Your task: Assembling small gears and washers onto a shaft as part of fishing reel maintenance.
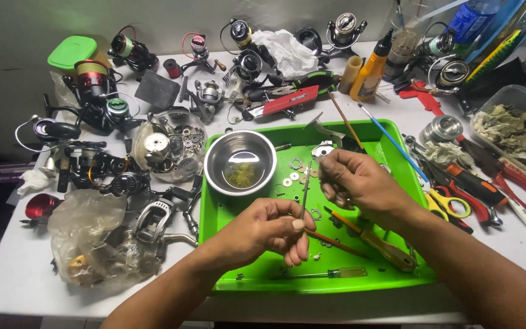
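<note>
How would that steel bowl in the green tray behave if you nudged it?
The bowl looks thin and shiny, so probably light and apt to slide on the smooth tray. Its wide, low shape suggests it would not tip easily.

Left hand (269, 228) curled in a pinch grip; right hand (351, 180) raised, fingers apparently pinched, both forearms converging.

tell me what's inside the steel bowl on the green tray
The steel bowl on the green tray holds a shallow pool of yellowish liquid with some small bits in it. Glare on the metal hides what those bits are.
</note>
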